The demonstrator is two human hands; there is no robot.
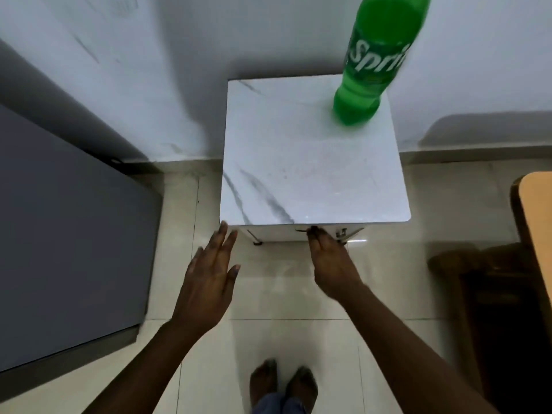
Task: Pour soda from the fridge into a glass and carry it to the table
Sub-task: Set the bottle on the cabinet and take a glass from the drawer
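Grey fridge (68, 234) fills my left side, its door shut as far as I can see, so fetching the soda looks finished. Marble-patterned cabinet (313, 174) stands against the wall straight ahead of me, and the bottle (373, 70), green and upright, rests on the far right corner of its top, well apart from both hands. I cannot see the cap or how full it is, since the neck runs out of view at the top.

Off to my right a wooden table (537, 234) edge shows, which I take to be where the drink must end up.

No glass is anywhere in view, so pouring and carrying are both left to do. My guess is that I am after a glass from inside the cabinet.

Left hand (206, 276) is spread flat, fingers straight, holding nothing, its tips just beside the near left corner of the top. Right hand (331, 264) reaches under the front edge, fingertips at a small dark handle (304, 230); whether they have closed on it I cannot tell.
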